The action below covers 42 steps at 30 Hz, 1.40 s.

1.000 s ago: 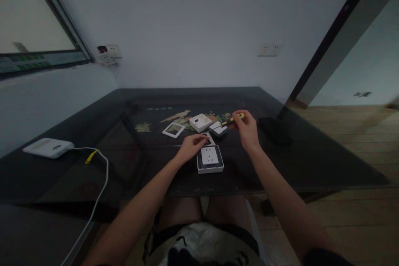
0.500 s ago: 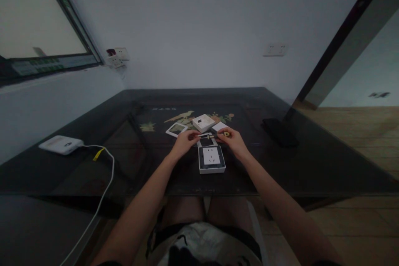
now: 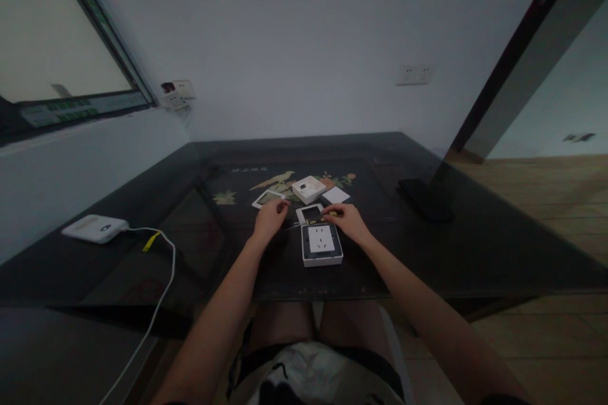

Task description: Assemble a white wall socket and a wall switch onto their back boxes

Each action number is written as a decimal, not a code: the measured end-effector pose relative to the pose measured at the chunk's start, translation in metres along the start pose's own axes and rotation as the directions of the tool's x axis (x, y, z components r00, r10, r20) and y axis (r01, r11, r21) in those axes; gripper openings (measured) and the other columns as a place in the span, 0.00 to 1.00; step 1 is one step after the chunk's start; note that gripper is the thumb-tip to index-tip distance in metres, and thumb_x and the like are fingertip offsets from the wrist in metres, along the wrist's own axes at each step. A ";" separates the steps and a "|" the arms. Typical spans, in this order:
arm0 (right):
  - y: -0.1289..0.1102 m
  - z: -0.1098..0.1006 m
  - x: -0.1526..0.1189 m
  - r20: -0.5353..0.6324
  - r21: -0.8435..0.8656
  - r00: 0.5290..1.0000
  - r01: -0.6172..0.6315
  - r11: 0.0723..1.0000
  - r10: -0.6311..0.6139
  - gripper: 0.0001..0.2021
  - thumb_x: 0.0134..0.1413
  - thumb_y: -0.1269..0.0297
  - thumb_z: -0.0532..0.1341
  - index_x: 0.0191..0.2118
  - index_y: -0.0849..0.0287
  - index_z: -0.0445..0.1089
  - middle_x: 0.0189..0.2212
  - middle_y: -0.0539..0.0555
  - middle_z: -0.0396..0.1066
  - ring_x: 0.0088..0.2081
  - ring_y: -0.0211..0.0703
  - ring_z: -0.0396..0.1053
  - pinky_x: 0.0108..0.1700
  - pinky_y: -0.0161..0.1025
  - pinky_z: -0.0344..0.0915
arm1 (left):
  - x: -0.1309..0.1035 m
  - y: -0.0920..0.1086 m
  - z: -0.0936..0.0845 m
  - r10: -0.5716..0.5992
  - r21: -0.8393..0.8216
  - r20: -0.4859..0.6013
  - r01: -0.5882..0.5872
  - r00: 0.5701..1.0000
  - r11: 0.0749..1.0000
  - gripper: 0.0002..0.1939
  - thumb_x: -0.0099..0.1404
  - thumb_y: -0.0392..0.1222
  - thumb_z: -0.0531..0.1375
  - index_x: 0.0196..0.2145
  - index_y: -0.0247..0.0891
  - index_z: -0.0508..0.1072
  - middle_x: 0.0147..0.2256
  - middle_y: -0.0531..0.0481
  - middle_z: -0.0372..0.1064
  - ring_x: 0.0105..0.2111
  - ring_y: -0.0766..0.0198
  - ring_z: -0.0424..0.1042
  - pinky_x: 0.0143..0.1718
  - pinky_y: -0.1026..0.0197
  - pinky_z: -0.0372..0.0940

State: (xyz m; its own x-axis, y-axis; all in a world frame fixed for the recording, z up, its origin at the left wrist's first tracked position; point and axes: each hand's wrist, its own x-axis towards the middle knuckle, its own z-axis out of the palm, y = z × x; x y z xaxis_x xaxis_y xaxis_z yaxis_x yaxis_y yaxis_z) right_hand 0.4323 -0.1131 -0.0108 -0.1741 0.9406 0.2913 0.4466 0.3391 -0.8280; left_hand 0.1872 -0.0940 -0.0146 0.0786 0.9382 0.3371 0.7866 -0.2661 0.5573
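Observation:
My right hand (image 3: pixel 350 221) is closed on a screwdriver with a yellow-and-black handle (image 3: pixel 334 213); its thin shaft seems to point left, just behind the socket. My left hand (image 3: pixel 270 220) has its fingers pinched together beside a white frame (image 3: pixel 262 200); whatever is in them, if anything, is too small to make out. Between and in front of the hands lies a white wall socket (image 3: pixel 322 239) seated in a white box with a dark inner rim (image 3: pixel 323 262). Right behind it, a second white frame (image 3: pixel 301 214) lies flat, partly covered by the right fingertips.
Farther back are a white square box (image 3: pixel 308 188) and a flat white plate (image 3: pixel 336 195). A white device (image 3: pixel 95 228) with a cable (image 3: pixel 171 259) sits at left on the dark table (image 3: pixel 228 266). A black case-like object (image 3: pixel 425 200) lies at right.
My left hand has come away from the screwdriver, moving left and slightly nearer. The right hand has lowered a little, still holding the screwdriver. The view has shifted slightly.

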 end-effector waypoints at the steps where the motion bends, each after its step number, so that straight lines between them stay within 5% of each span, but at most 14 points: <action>1: 0.001 0.000 0.000 0.002 -0.008 1.000 0.014 1.000 -0.014 0.08 0.44 0.69 0.63 0.33 0.59 0.77 0.32 0.54 0.77 0.36 0.46 0.72 0.40 0.41 0.66 | 0.002 -0.001 0.000 -0.009 0.020 -0.007 0.010 1.000 1.000 0.11 0.61 0.37 0.55 0.39 0.40 0.76 0.35 0.48 0.75 0.33 0.60 0.71 0.36 0.61 0.65; 8: -0.001 0.001 0.001 0.030 -0.084 0.996 0.091 0.992 -0.088 0.09 0.49 0.73 0.60 0.34 0.58 0.77 0.35 0.56 0.77 0.39 0.45 0.73 0.43 0.42 0.67 | 0.028 0.002 0.005 0.098 0.166 0.076 -0.109 0.992 0.980 0.11 0.60 0.35 0.57 0.38 0.39 0.76 0.35 0.44 0.74 0.36 0.56 0.71 0.41 0.55 0.64; 17: -0.013 0.002 -0.005 0.085 -0.115 0.984 0.169 0.979 -0.159 0.10 0.58 0.66 0.56 0.37 0.59 0.76 0.40 0.58 0.76 0.42 0.46 0.72 0.46 0.42 0.65 | 0.039 0.013 0.011 0.235 0.131 0.227 -0.269 0.945 0.954 0.09 0.58 0.34 0.60 0.36 0.40 0.77 0.38 0.45 0.74 0.41 0.55 0.71 0.45 0.55 0.62; 25: -0.017 -0.004 -0.008 0.042 -0.157 0.975 0.222 0.962 -0.218 0.09 0.58 0.66 0.56 0.39 0.59 0.75 0.43 0.60 0.75 0.45 0.47 0.71 0.50 0.44 0.63 | 0.048 0.009 0.010 0.254 0.180 0.288 -0.313 0.923 0.933 0.05 0.59 0.37 0.60 0.33 0.40 0.77 0.33 0.46 0.73 0.36 0.56 0.71 0.42 0.57 0.61; 34: -0.026 -0.018 -0.008 -0.066 -0.169 0.968 0.227 0.959 -0.241 0.10 0.59 0.66 0.56 0.35 0.61 0.74 0.36 0.58 0.75 0.40 0.45 0.71 0.44 0.41 0.64 | 0.055 0.005 0.006 0.267 0.216 0.358 -0.358 0.895 0.908 0.04 0.58 0.37 0.60 0.32 0.39 0.75 0.33 0.47 0.73 0.35 0.58 0.70 0.39 0.60 0.62; 42: -0.029 -0.024 -0.011 -0.039 -0.043 0.974 0.220 0.975 -0.222 0.08 0.57 0.66 0.58 0.35 0.61 0.74 0.35 0.57 0.75 0.38 0.45 0.71 0.41 0.41 0.65 | 0.048 0.011 0.001 0.247 0.256 0.288 -0.323 0.925 0.911 0.05 0.60 0.38 0.59 0.32 0.36 0.74 0.34 0.44 0.73 0.36 0.56 0.71 0.40 0.58 0.62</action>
State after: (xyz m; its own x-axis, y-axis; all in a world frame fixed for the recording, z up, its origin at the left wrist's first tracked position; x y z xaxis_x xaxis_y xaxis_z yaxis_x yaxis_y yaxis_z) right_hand 0.4424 -0.1326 0.0219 -0.2341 0.8419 0.4862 0.4344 0.5380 -0.7224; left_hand 0.2001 -0.0510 0.0066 0.4438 0.8659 0.2309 0.8480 -0.4891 0.2041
